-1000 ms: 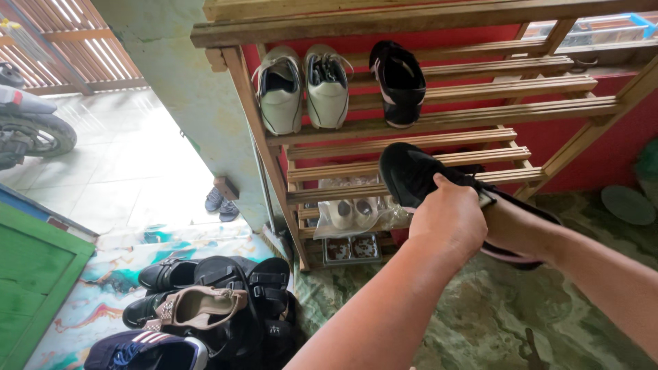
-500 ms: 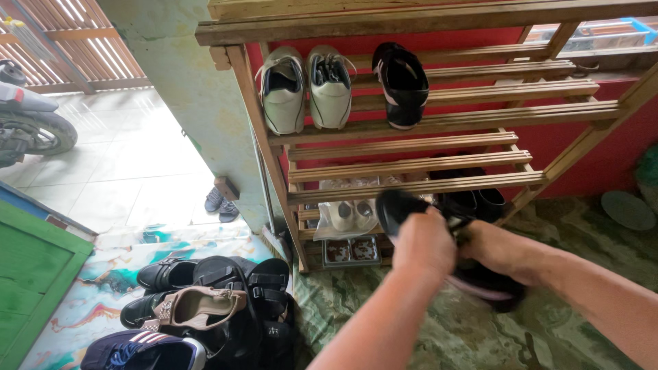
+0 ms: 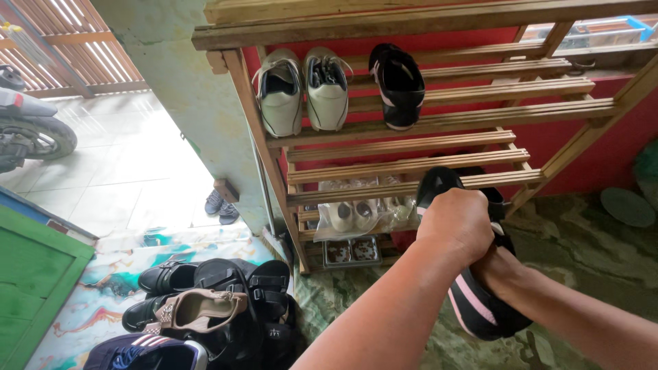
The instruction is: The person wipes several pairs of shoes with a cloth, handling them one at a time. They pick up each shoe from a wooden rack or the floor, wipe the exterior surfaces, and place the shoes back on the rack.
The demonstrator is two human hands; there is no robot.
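My left hand (image 3: pixel 458 223) clenched over a black sneaker (image 3: pixel 480 312), my right hand (image 3: pixel 499 268) gripping it beneath, wooden shoe rack (image 3: pixel 411 140) just behind, matching black sneaker (image 3: pixel 399 83) on top shelf

Held shoe: black matt cloth sneaker (image 3: pixel 480 312) with smooth pink stripes.
Rack: unpainted slatted wooden shoe rack (image 3: pixel 439 113), rough and matt.
On the rack's top shelf: pale beige leather-look shoes (image 3: pixel 303 89), dull sheen.
Left of the rack: glossy black strapped sandals (image 3: pixel 267 284).

Both forearms are bare to the frame's edge; the left hand (image 3: pixel 458 223) and right hand (image 3: pixel 499 268) wear no gloves, rings or watch.
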